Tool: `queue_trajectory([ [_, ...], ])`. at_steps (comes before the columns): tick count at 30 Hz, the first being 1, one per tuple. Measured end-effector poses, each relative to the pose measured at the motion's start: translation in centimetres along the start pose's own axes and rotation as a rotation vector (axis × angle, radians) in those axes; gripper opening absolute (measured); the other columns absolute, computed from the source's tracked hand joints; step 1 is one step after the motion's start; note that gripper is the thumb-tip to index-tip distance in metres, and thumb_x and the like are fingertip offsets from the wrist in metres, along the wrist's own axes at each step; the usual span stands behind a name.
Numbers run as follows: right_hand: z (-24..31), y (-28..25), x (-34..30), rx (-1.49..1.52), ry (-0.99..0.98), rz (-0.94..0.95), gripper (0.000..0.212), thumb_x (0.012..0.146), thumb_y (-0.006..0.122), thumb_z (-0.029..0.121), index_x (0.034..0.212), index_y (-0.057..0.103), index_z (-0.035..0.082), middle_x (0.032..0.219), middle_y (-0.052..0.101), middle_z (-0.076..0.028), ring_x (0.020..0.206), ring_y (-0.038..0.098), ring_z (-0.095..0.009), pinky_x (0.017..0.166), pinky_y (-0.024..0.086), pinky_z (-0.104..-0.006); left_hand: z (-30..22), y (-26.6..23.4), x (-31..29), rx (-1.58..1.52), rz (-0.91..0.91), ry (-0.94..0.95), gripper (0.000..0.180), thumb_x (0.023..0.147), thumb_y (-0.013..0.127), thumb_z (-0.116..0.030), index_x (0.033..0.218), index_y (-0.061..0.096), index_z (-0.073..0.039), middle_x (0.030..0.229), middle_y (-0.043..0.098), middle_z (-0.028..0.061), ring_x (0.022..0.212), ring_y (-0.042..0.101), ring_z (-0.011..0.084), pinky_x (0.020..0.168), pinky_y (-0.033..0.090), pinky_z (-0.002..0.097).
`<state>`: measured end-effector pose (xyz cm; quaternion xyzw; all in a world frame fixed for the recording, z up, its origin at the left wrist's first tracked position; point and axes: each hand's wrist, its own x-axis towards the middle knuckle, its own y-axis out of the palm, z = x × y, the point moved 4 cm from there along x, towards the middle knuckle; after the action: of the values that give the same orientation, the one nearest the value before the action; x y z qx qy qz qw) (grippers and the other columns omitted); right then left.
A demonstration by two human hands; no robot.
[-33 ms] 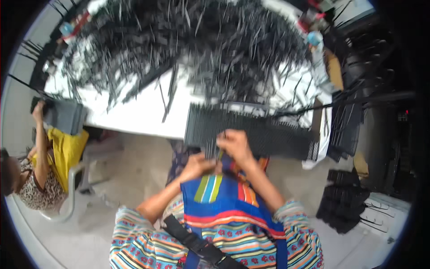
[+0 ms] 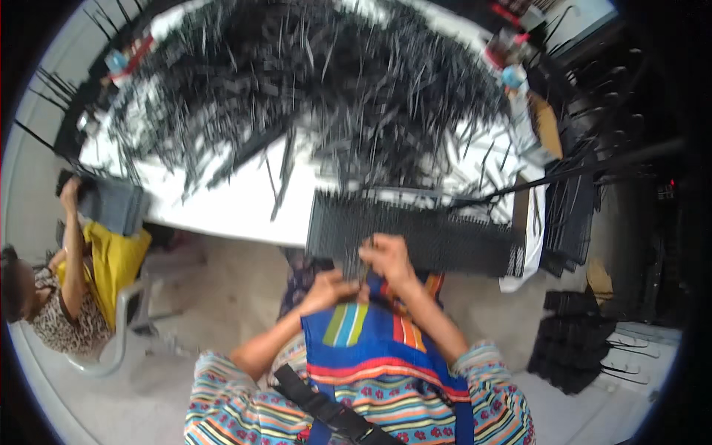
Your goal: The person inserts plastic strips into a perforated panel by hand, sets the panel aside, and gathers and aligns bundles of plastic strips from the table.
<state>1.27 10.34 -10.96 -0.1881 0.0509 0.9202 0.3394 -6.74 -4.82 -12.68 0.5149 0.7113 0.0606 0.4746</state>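
Observation:
A long black panel with fine, comb-like ridges (image 2: 423, 236) lies along the near table edge and juts out past it toward my lap. Just off its near left part, my right hand (image 2: 389, 261) is closed in a pinch, fingertips at something thin and dark that is too small to name. Lower and to the left, my left hand (image 2: 328, 291) has its fingers drawn together, pointing right, beside a small patch of dark strips (image 2: 354, 268) at the panel's edge. What its fingers hold is blurred. Both hands are above the blue apron (image 2: 371, 337) with coloured stripes.
A big heap of loose black strips (image 2: 319, 81) covers the white table (image 2: 222, 208). An open cardboard box (image 2: 547, 126) stands at the right, near hanging black pieces (image 2: 571, 341) on hooks. At the left, a seated person (image 2: 70, 297) holds a dark grey panel (image 2: 111, 204).
The whole view has shifted slightly, so table and panel appear a little lower. My hands keep about the same place at the panel's near edge.

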Motion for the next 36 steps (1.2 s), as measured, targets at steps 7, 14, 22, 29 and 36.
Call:
queue_trajectory([
  [7, -1.2, -1.8, -3.1, 0.323, 0.022, 0.147, 0.008, 0.078, 0.074, 0.007, 0.076, 0.067, 0.002, 0.061, 0.058, 0.003, 0.045, 0.043, -0.002, 0.041, 0.030, -0.0191, 1.8, 2.4, -1.4, 0.090, 0.108, -0.025, 0.019, 0.095, 0.057, -0.005, 0.110, 0.061, 0.005, 0.102, 0.069, 0.0154, 0.091, 0.069, 0.0240, 0.084, 0.057, 0.0354],
  [14, -2.1, -1.7, -5.0, 0.295, -0.048, 0.152, 0.007, 0.077, 0.073, 0.007, 0.080, 0.069, 0.003, 0.060, 0.057, 0.002, 0.045, 0.045, -0.004, 0.042, 0.032, -0.0201, 2.3, 4.5, -3.4, 0.118, 0.066, 0.020, 0.023, 0.097, 0.053, -0.005, 0.116, 0.056, 0.006, 0.102, 0.067, 0.0159, 0.090, 0.068, 0.0248, 0.081, 0.057, 0.0359],
  [22, -1.0, -0.5, -6.7, 0.270, -0.307, 0.302, 0.031, 0.088, 0.061, 0.012, 0.115, 0.065, -0.003, 0.100, 0.070, -0.010, 0.090, 0.064, -0.014, 0.083, 0.050, -0.0265, 3.4, 5.5, -5.3, 0.195, 0.105, 0.063, 0.023, 0.095, 0.058, -0.007, 0.115, 0.059, 0.004, 0.101, 0.069, 0.0136, 0.087, 0.069, 0.0192, 0.083, 0.056, 0.0310],
  [29, -0.9, 1.4, -8.0, 0.393, -0.168, 0.424, 0.028, 0.089, 0.061, 0.016, 0.108, 0.067, -0.004, 0.092, 0.070, -0.011, 0.085, 0.067, -0.016, 0.080, 0.053, -0.0276, 4.6, 4.7, -6.9, 0.126, 0.060, 0.117, 0.023, 0.095, 0.057, -0.006, 0.116, 0.060, 0.003, 0.099, 0.070, 0.0137, 0.085, 0.069, 0.0190, 0.081, 0.057, 0.0304],
  [36, -4.0, -0.5, -7.9, 0.513, -0.018, 0.170, 0.017, 0.084, 0.071, 0.021, 0.090, 0.069, 0.006, 0.076, 0.065, 0.001, 0.060, 0.057, -0.009, 0.056, 0.045, -0.0224, 3.7, 5.0, -6.5, 0.081, -0.065, 0.167, 0.017, 0.094, 0.055, -0.003, 0.108, 0.062, 0.004, 0.091, 0.069, 0.0126, 0.075, 0.068, 0.0208, 0.070, 0.058, 0.0341],
])
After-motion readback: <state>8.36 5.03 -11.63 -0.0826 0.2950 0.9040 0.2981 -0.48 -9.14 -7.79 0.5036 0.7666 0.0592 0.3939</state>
